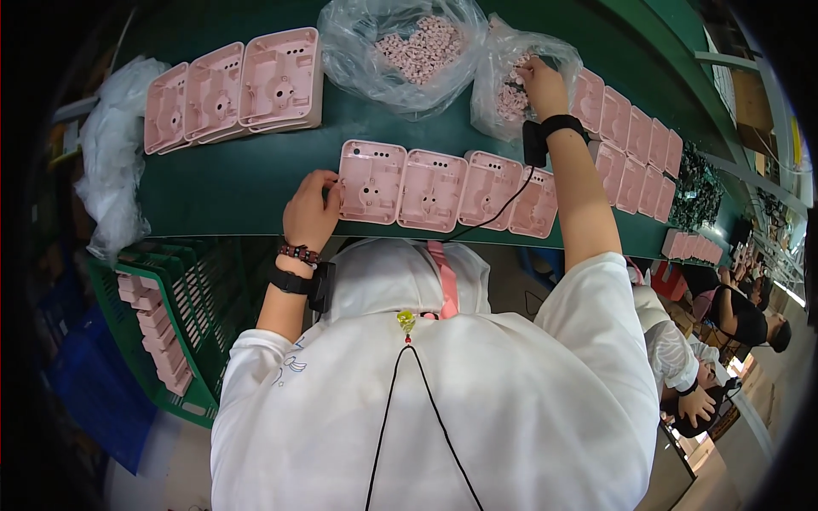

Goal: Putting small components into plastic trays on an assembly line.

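Observation:
Pink plastic housings (371, 183) lie in a row along the bench's near edge, hollow sides up. My left hand (311, 211) rests at the left end of this row, its bent fingers apart and touching the side of the first housing. My right hand (544, 85) reaches into a clear plastic bag (487, 100) of small pink parts (512, 104). Its fingers are pinched together among the parts; what lies between the fingertips is too small to make out. A black cable runs from my right wrist across the row.
A larger clear bag (354, 72) of small pink parts lies farther back. More pink housings stand stacked at the left (279, 81) and the right (615, 119). A green crate (183, 307) with pink pieces sits below the bench at left. Co-workers (682, 362) are at the right.

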Demonstrator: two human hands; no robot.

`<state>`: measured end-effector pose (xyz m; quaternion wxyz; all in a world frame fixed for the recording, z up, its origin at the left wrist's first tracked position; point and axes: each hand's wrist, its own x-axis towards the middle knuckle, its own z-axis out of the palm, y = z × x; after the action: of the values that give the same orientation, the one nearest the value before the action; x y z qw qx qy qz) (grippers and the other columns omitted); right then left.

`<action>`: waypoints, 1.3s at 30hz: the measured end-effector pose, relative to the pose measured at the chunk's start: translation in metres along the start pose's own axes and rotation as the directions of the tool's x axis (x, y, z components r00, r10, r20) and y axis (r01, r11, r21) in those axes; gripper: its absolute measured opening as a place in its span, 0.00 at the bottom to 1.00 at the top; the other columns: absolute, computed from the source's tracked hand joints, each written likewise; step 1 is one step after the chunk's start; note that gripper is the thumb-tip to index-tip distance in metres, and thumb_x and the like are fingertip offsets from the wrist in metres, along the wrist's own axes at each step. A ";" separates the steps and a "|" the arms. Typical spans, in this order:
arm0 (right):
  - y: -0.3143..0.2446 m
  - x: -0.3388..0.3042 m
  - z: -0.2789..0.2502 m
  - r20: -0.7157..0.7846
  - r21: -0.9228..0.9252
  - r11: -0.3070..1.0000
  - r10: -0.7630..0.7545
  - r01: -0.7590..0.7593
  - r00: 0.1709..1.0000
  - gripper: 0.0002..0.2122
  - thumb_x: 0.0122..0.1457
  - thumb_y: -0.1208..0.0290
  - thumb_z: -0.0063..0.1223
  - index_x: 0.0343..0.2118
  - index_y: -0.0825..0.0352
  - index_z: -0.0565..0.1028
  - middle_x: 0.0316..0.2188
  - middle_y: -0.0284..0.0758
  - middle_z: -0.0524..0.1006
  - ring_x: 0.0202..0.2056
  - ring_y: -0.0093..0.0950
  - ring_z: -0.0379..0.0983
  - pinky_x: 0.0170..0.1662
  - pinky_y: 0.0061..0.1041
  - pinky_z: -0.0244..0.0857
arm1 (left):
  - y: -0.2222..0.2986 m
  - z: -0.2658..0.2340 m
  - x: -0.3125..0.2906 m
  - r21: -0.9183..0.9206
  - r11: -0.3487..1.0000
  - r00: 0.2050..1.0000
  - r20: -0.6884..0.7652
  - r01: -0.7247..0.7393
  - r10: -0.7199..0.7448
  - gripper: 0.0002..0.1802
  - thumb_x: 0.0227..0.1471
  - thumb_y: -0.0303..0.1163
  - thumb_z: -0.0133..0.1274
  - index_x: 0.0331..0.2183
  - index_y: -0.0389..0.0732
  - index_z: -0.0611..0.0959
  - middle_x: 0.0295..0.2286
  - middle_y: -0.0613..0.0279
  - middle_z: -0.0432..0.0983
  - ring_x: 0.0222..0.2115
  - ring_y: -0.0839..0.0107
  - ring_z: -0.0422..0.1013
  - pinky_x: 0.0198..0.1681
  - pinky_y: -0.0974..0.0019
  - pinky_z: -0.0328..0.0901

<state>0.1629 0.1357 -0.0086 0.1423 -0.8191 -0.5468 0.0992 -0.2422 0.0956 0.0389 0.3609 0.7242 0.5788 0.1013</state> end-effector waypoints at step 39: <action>-0.198 -0.151 0.001 0.345 0.787 0.614 -0.356 -0.061 0.868 0.05 0.49 0.75 0.50 0.29 0.66 0.69 0.26 0.30 0.68 0.26 0.23 0.66 0.31 0.18 0.60 | -0.001 0.020 0.008 -0.740 0.616 0.928 0.371 0.272 0.036 0.12 0.53 0.37 0.44 0.31 0.38 0.71 0.19 0.69 0.66 0.16 0.80 0.61 0.21 0.72 0.59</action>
<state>-0.0672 0.0677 0.0595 0.3523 -0.5766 -0.5347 0.5075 -0.2290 0.0949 0.0213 0.7414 0.4608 0.4506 0.1871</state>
